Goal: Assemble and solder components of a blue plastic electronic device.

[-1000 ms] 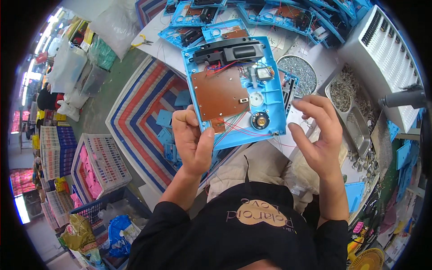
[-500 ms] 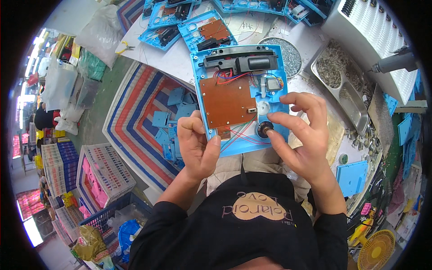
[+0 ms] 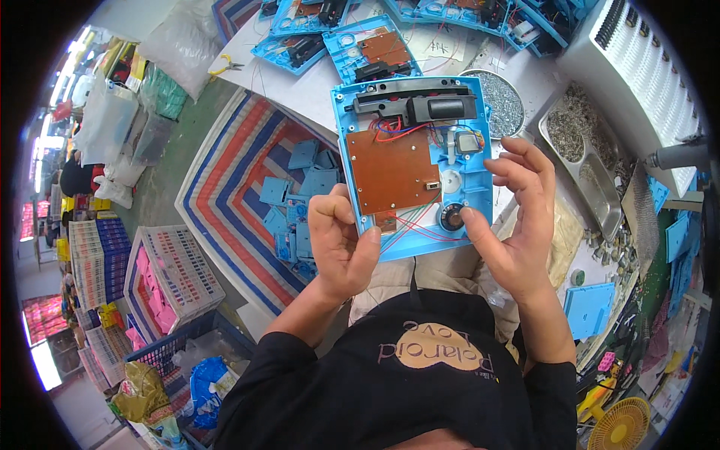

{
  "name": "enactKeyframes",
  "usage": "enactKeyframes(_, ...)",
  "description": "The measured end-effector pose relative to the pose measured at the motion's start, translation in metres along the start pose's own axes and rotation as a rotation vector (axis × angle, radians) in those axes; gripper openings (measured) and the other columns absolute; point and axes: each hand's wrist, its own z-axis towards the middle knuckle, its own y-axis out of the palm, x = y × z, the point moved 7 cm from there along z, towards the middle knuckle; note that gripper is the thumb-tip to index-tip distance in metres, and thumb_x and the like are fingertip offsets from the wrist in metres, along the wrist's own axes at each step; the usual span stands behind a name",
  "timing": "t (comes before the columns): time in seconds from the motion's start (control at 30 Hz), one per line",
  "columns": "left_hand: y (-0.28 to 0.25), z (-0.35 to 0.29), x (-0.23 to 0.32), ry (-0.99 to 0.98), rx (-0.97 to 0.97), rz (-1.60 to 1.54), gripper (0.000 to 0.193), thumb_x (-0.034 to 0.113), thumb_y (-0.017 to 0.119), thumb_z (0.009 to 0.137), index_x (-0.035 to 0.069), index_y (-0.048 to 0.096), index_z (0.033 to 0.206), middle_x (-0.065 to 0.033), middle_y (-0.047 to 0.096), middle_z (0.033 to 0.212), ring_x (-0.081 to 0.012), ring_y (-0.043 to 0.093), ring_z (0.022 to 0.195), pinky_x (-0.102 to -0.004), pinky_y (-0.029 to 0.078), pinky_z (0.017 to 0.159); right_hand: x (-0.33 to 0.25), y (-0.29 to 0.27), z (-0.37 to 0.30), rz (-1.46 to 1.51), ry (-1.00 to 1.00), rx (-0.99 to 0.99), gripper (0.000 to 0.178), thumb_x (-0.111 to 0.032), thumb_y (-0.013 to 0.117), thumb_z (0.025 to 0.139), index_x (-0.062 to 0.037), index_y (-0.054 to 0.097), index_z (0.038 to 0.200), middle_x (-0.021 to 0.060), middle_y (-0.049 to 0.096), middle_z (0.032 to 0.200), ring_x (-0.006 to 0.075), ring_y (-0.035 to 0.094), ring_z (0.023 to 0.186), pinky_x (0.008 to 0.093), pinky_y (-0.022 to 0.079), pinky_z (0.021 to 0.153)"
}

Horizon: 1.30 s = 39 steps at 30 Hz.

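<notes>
I hold an open blue plastic toy casing (image 3: 480, 176) over my lap. Inside it sit a brown circuit board (image 3: 392, 171), a black block (image 3: 420, 109) along the top, red and blue wires, and a small round black speaker (image 3: 452, 217) near the bottom. My left hand (image 3: 341, 241) grips the casing's lower left corner, thumb on the bottom edge. My right hand (image 3: 517, 217) holds the right edge, its thumb pressed beside the speaker and its fingers curled above the casing.
A white table (image 3: 315, 86) ahead carries several more open blue casings (image 3: 371, 49), a round dish of screws (image 3: 502, 101) and a metal tray of small parts (image 3: 592, 180). Loose blue panels (image 3: 300, 195) lie on a striped sheet below. Crates (image 3: 165, 277) stand on the left.
The casing has come closer and lower in front of me. My right hand went from hovering off the right edge to gripping it, thumb now at the speaker.
</notes>
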Motion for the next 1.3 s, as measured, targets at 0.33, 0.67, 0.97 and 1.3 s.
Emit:
enactKeyframes(0.33,-0.011,-0.002,-0.001,0.053,0.115,0.033,0.035,-0.009,0.052,0.088,0.009,0.031,0.111,-0.0083,0.040,0.105,-0.0130,0.046,0.096,-0.0280,0.042,0.088,-0.006,0.054,0.033,-0.029,0.063,-0.116,0.092,-0.021,0.088,0.069,-0.0016,0.039,0.145,0.0256,0.038,0.150,0.0392,0.038,0.142,0.0462,0.031,0.118)
enactKeyframes(0.67,-0.031,0.006,-0.003,-0.071,0.167,0.053,0.078,0.006,0.053,0.090,-0.004,0.013,0.156,-0.0230,0.040,0.150,-0.0270,0.045,0.138,-0.0413,0.037,0.115,-0.007,0.077,0.048,-0.022,-0.015,-0.187,0.084,-0.007,0.074,0.073,0.0010,0.036,0.147,0.0281,0.038,0.147,0.0439,0.040,0.138,0.0450,0.035,0.115)
enactKeyframes(0.97,-0.032,0.012,-0.007,-0.122,0.196,0.072,0.072,0.007,0.056,0.089,-0.006,0.026,0.153,-0.0196,0.047,0.147,-0.0258,0.050,0.136,-0.0416,0.040,0.113,0.002,0.086,0.053,0.031,-0.019,-0.154,0.078,-0.009,0.072,0.076,0.0017,0.039,0.146,0.0286,0.042,0.145,0.0444,0.040,0.139,0.0470,0.033,0.116)
enactKeyframes(1.3,-0.049,0.007,-0.030,-0.368,0.320,-0.149,0.047,0.004,0.061,0.098,-0.002,0.043,0.141,-0.0112,0.062,0.129,-0.0176,0.061,0.117,-0.0342,0.049,0.101,0.000,0.097,0.042,0.045,-0.025,-0.181,0.069,-0.001,0.063,0.081,0.0006,0.039,0.146,0.0302,0.041,0.145,0.0478,0.039,0.139,0.0473,0.030,0.118)
